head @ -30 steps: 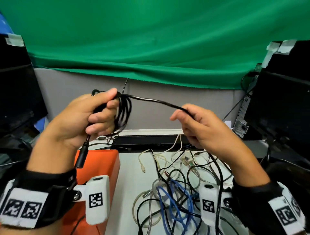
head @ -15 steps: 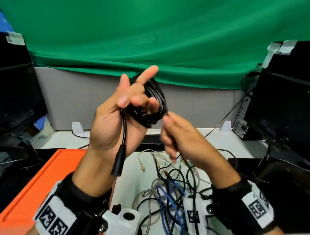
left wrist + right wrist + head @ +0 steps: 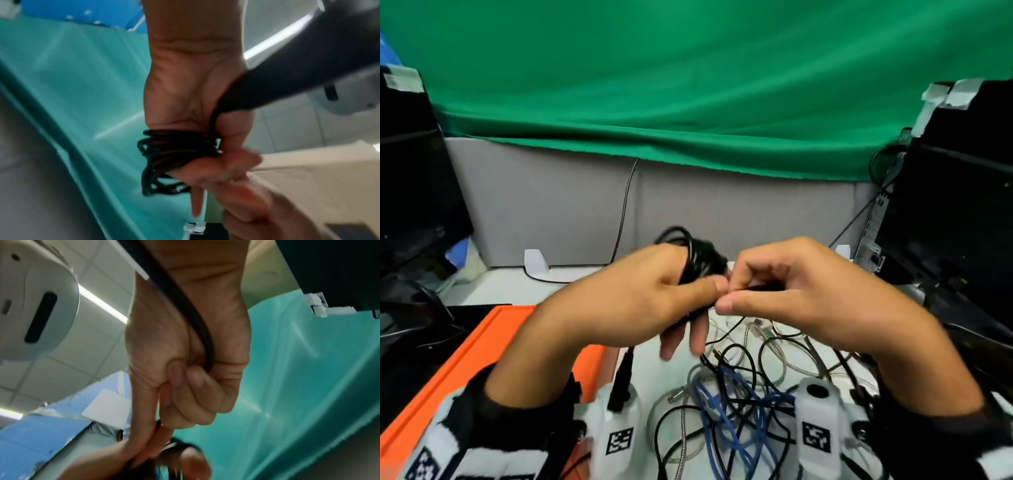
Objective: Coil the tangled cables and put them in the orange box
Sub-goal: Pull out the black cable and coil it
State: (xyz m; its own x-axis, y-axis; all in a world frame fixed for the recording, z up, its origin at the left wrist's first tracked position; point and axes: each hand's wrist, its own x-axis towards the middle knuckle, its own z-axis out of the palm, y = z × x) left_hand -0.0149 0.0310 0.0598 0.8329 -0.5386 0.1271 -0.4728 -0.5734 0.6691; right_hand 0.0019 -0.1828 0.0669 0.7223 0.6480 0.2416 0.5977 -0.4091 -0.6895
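White desk (image 3: 524, 294), 1 orange box (image 3: 482, 346), 2 hands – left hand (image 3: 633, 305), right hand (image 3: 791, 291) – on 1 black coil (image 3: 700, 260)

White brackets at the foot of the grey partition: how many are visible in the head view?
2. One white bracket stands left, the other bracket right; the left hand and right hand may hide more.

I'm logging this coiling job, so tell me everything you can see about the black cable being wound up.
The black cable is thin, round and looks rubber-coated. Most of it is wound in many loops around the left hand, raised above the desk. A thicker black plug end hangs below that hand, beside the orange box. The right hand pinches the strand next to the coil, and its free length runs back through the right palm. Whether it still joins the cable pile is unclear.
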